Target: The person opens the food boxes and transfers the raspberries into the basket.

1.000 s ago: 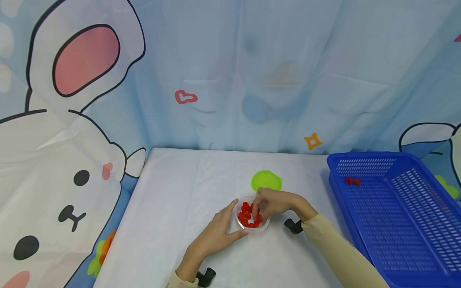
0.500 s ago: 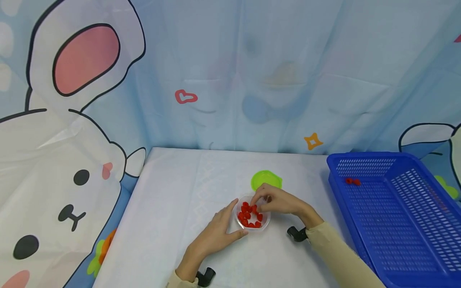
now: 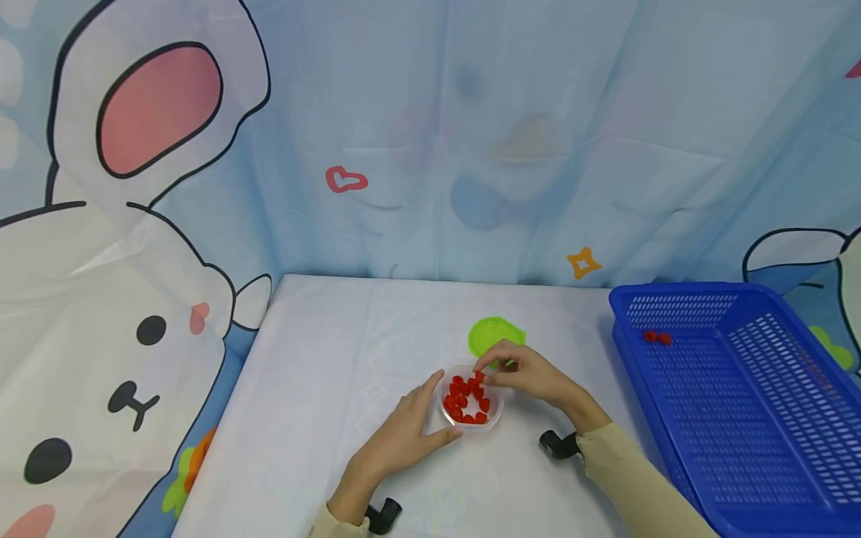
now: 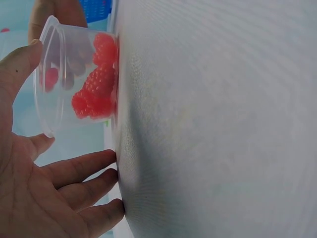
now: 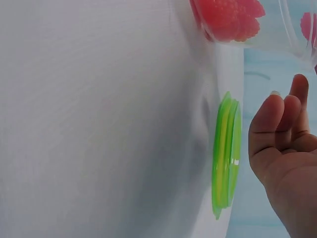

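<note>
A clear plastic cup [image 3: 498, 409] stands upright on the white table, with several red raspberries [image 3: 462, 401] inside. My left hand [image 3: 403, 433] steadies the cup at its left side, thumb and index finger on the rim. In the left wrist view the left hand's other fingers [image 4: 81, 171] reach down to the cloth. My right hand [image 3: 528, 371] is over the cup's far right rim, pinching one raspberry [image 3: 480, 376] at its fingertips. That raspberry [image 4: 51, 79] shows at rim height through the cup wall. Behind the cup lies a bright green lid [image 3: 494, 332], partly covered by the right hand.
A large blue plastic basket [image 3: 760, 418] stands at the right, with two small red pieces [image 3: 658, 338] at its far left end. White cloth covers the table [image 3: 323, 359]. A printed curtain [image 3: 417, 149] hangs behind.
My right hand came up from among the raspberries to the cup's far right rim, now with one raspberry in its fingertips. My left hand and the cup stayed put.
</note>
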`<state>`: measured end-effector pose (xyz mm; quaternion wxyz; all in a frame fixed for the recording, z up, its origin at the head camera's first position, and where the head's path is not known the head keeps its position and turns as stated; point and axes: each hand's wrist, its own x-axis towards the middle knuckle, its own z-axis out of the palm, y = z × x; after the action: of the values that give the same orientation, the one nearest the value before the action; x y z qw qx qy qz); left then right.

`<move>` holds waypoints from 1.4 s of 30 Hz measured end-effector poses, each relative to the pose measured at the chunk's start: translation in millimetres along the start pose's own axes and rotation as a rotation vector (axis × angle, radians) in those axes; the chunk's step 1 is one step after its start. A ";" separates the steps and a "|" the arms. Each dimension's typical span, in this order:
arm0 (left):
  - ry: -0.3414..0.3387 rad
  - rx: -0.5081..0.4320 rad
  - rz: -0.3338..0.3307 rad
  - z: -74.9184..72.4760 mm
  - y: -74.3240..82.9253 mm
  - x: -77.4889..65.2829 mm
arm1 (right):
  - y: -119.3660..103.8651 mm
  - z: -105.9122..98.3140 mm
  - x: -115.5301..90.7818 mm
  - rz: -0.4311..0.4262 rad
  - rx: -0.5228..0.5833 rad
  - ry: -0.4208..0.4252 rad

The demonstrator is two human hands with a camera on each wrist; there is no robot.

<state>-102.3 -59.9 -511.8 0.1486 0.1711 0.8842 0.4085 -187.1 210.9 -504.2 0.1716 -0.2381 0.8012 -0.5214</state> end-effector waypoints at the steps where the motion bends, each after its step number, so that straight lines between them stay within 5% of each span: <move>1: 0.000 0.000 0.001 -0.2 0.3 0.0 | 0.2 -0.7 -0.8 0.008 0.005 0.012; 13: 0.000 0.000 -0.006 -1.5 2.8 -1.1 | -9.2 -8.0 -9.5 0.062 0.069 0.099; 27: 0.000 -0.004 -0.017 0.7 1.1 0.4 | -35.3 -25.7 -18.0 0.008 0.085 0.210; 42: 0.002 -0.006 -0.001 1.1 -1.2 0.4 | -96.2 -57.8 -62.2 0.028 -0.062 0.399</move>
<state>-102.5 -59.7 -513.5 0.1484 0.1695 0.8833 0.4112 -146.4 256.3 -391.3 0.0093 -0.1240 0.8384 -0.5307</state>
